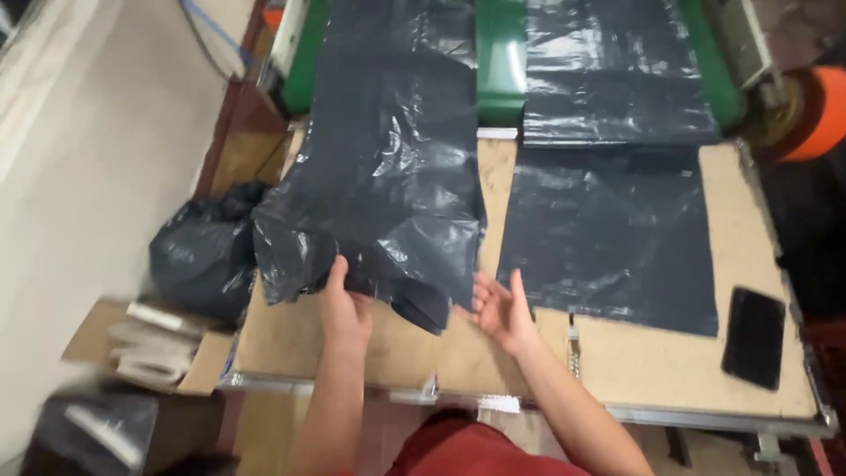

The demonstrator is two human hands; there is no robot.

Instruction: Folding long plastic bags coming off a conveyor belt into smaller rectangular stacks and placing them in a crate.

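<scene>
Left hand point(344, 304) is gripping the near edge of the left bag stack point(379, 176), long axis running away toward the green conveyor point(500, 62). Right hand point(500, 308) is hovering open beside it, fingers spread.

Even overhead light, glare on the black plastic sheets point(388, 167), motion-blurred lower-left corner.

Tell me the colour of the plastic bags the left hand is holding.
The plastic bags in the left hand are dark grey, glossy; the head view shows them.
</scene>
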